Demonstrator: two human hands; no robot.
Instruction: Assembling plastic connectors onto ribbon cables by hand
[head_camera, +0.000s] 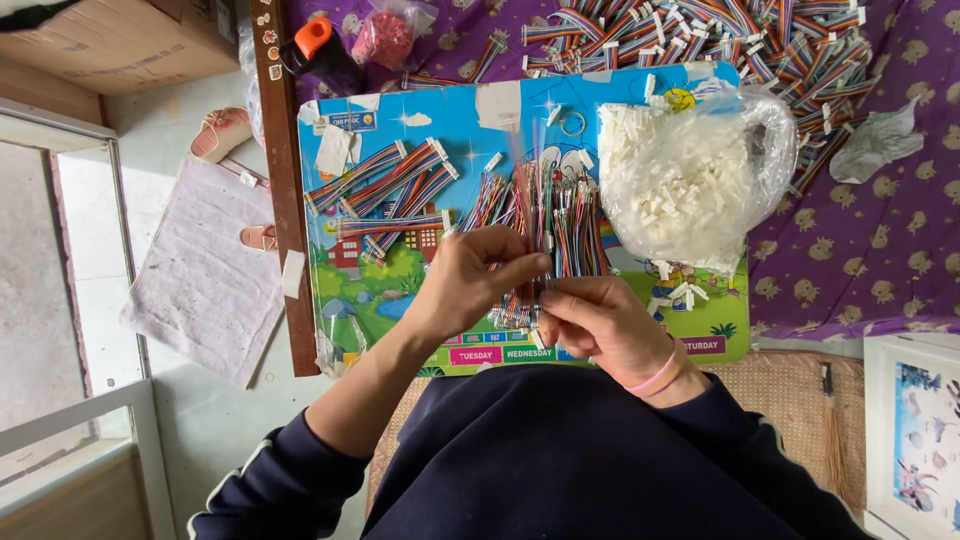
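A purple patterned cloth (880, 230) covers the table, and on it lies a bright cartoon board (440, 130) with blue sky, green grass and coloured label strips along its near edge. A brown cardboard box (110, 40) stands at the far left. Heaps of rainbow ribbon cables (720, 40) fill the top of the cloth, with a few more (385, 180) laid out on the board. A clear plastic bag of white connectors (690, 170) sits on the board's right half, its mouth loose, and a small clear bag of pink pieces (385, 38) lies at the top beside an orange-capped black tool (318, 48).

The left hand (470, 285) has thumb and fingers pinched shut on a bundle of thin multicoloured wires (560, 225), which stands up over the middle of the board. The right hand (600, 325), a pink band on its wrist, has its fingertips closed on the bundle's lower end, where something small and white shows.

As I judge it, a slack pinch could let the wires fan out and tangle, and a stray elbow could tip the loose bag and scatter connectors
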